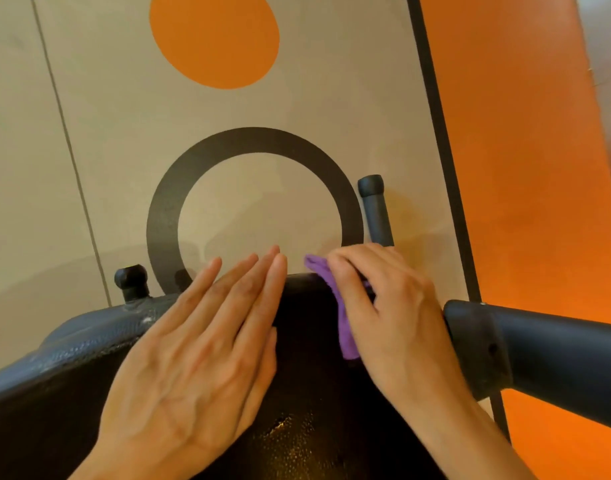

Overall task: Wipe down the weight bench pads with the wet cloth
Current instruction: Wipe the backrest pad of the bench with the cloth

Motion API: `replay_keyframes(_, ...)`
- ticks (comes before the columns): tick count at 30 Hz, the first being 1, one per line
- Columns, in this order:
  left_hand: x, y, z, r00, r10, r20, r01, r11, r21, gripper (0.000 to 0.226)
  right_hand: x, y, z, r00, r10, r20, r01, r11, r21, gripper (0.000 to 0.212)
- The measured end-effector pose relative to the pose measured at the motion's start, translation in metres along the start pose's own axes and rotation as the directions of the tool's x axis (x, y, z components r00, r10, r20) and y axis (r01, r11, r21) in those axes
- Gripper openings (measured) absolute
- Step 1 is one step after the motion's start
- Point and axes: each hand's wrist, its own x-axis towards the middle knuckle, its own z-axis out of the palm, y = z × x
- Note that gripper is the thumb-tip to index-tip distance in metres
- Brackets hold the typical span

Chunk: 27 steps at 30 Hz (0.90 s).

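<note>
Left hand (196, 344) lies flat, fingers straight, on the pad (307, 427); right hand (380, 306) presses the purple cloth (342, 320), fingers seemingly curled; it could slip off the far edge.

Only the person's two hands and forearms are in view, entering from the lower edge. Both are bare: no sleeves, gloves, watch, bands or rings show on what is visible. The left hand (193, 344) has long, slim fingers with short, plain, unpainted nails, and raised tendons and veins line its back. The right hand (383, 306) shows distinct knuckles and the same short nails; its forearm is bare down to the frame's lower edge.
</note>
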Motion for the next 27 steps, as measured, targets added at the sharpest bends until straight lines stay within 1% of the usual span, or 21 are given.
replay_keyframes(2,-0.002,-0.007,-0.002,0.995,0.049,0.089,-0.054,0.997,0.053,0.059,0.0,0.023,-0.01,0.989,0.143,-0.05,-0.14,0.989,0.056,0.025)
replay_keyframes(3,-0.003,-0.007,-0.003,0.991,0.041,0.129,-0.048,0.998,0.047,0.059,-0.002,0.022,-0.008,0.985,0.166,-0.045,-0.163,0.984,0.07,0.024)
replay_keyframes(4,-0.003,-0.006,-0.003,0.989,0.03,0.142,-0.038,0.998,0.057,0.06,0.0,0.015,-0.001,0.987,0.153,-0.043,-0.152,0.988,0.031,0.026)
replay_keyframes(6,-0.002,-0.004,-0.003,0.987,0.011,0.159,-0.02,0.998,0.056,0.06,0.001,-0.012,0.014,0.999,0.044,-0.004,-0.044,0.997,-0.065,0.03)
replay_keyframes(7,-0.003,-0.004,-0.002,0.988,0.015,0.155,-0.026,0.998,0.065,0.06,0.0,-0.017,0.016,0.999,-0.033,0.014,0.034,0.996,-0.079,0.029)
replay_keyframes(8,-0.003,-0.004,-0.002,0.988,0.026,0.153,-0.037,0.997,0.072,0.06,0.001,-0.011,0.013,0.997,-0.061,0.036,0.063,0.996,-0.07,0.028)
replay_keyframes(9,-0.002,-0.004,-0.003,0.988,0.028,0.153,-0.039,0.997,0.07,0.06,0.003,0.002,0.005,0.999,-0.028,0.045,0.03,0.998,-0.051,0.027)
replay_keyframes(11,-0.001,-0.004,-0.005,0.989,0.032,0.141,-0.043,0.996,0.077,0.059,0.003,0.029,-0.008,0.993,0.12,-0.001,-0.119,0.993,0.024,0.025)
replay_keyframes(12,-0.002,-0.004,-0.005,0.989,0.028,0.145,-0.039,0.996,0.08,0.059,0.002,0.033,-0.01,0.981,0.191,-0.035,-0.19,0.981,0.042,0.024)
replay_keyframes(13,-0.002,-0.004,-0.005,0.988,0.025,0.152,-0.038,0.996,0.083,0.059,0.002,0.024,-0.005,0.975,0.219,-0.047,-0.218,0.976,0.028,0.025)
replay_keyframes(14,-0.002,-0.004,-0.004,0.988,0.029,0.151,-0.043,0.995,0.094,0.059,0.003,0.007,0.003,0.983,0.178,-0.046,-0.178,0.984,-0.009,0.025)
replay_keyframes(16,-0.003,-0.004,-0.004,0.986,0.024,0.167,-0.042,0.993,0.109,0.059,-0.002,-0.025,0.019,1.0,0.004,0.01,-0.003,0.998,-0.058,0.028)
replay_keyframes(17,-0.003,-0.004,-0.004,0.986,0.02,0.168,-0.039,0.993,0.107,0.059,-0.004,-0.029,0.021,0.997,-0.062,0.04,0.064,0.996,-0.056,0.028)
replay_keyframes(18,-0.003,-0.004,-0.005,0.987,0.021,0.161,-0.039,0.993,0.111,0.059,-0.006,-0.021,0.017,0.996,-0.074,0.05,0.076,0.996,-0.038,0.028)
replay_keyframes(19,-0.003,-0.004,-0.005,0.987,0.022,0.158,-0.039,0.993,0.11,0.059,-0.006,-0.005,0.009,0.999,-0.025,0.026,0.025,0.999,-0.023,0.026)
replay_keyframes(20,-0.002,-0.004,-0.005,0.987,0.02,0.158,-0.038,0.993,0.113,0.06,-0.009,0.013,-0.001,0.997,0.074,-0.028,-0.075,0.997,-0.012,0.024)
replay_keyframes(22,-0.002,-0.005,-0.004,0.987,0.023,0.16,-0.041,0.993,0.113,0.06,-0.016,0.037,-0.017,0.937,0.326,-0.125,-0.319,0.945,0.067,0.02)
replay_keyframes(23,-0.003,-0.006,-0.003,0.987,0.026,0.157,-0.045,0.992,0.117,0.06,-0.018,0.039,-0.015,0.913,0.383,-0.142,-0.373,0.923,0.091,0.018)
replay_keyframes(24,-0.003,-0.006,-0.003,0.988,0.03,0.155,-0.048,0.992,0.117,0.06,-0.018,0.031,-0.009,0.922,0.362,-0.14,-0.354,0.932,0.074,0.018)
replay_keyframes(26,-0.005,-0.004,-0.003,0.988,0.026,0.15,-0.042,0.993,0.108,0.06,-0.015,0.003,0.008,0.976,0.159,-0.149,-0.16,0.987,0.01,0.019)
replay_keyframes(27,-0.005,-0.004,-0.003,0.99,0.026,0.142,-0.041,0.994,0.104,0.059,-0.015,-0.006,0.015,0.987,0.057,-0.151,-0.058,0.998,-0.001,0.019)
